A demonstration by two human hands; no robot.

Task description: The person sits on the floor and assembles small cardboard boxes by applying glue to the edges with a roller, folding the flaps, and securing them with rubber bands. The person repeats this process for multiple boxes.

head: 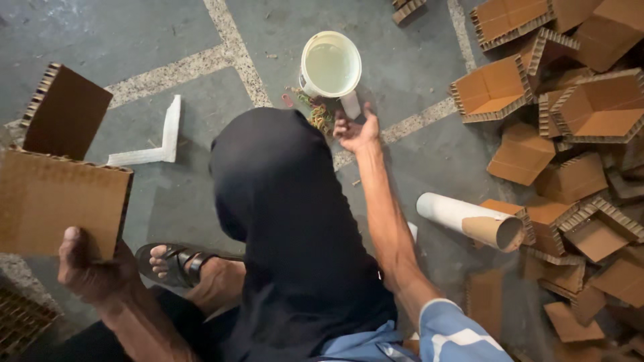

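A grey concrete floor (121, 40) with pale speckled joint lines fills the view, and on its right lies a big heap of brown honeycomb-cardboard corner pieces (577, 134), most folded into L shapes with ribbed cut edges showing. The person's dark-clad knee (288, 221) rises in the middle, a sandalled foot (181, 265) just left of it.

The left hand (90, 268) is clenched on the lower edge of a folded honeycomb-cardboard piece (57, 174), holding it up off the floor at the left edge of the view. The right hand (355, 131) reaches past the knee, fingers curled over a small heap of coloured rubber bands (318, 114) on the floor, touching them; I cannot tell whether this grip has closed on any band.

Judging by this, the step in hand is picking up a band while the folded piece is held ready; the reaching fingers would need to pinch one band free of the tangle.

Just beyond the bands stands a white round tub (330, 66), open-topped, with pale contents. A white cardboard tube (469, 220) with a brown inside lies near the heap, and a white L-shaped strip (157, 144) lies flat at left.
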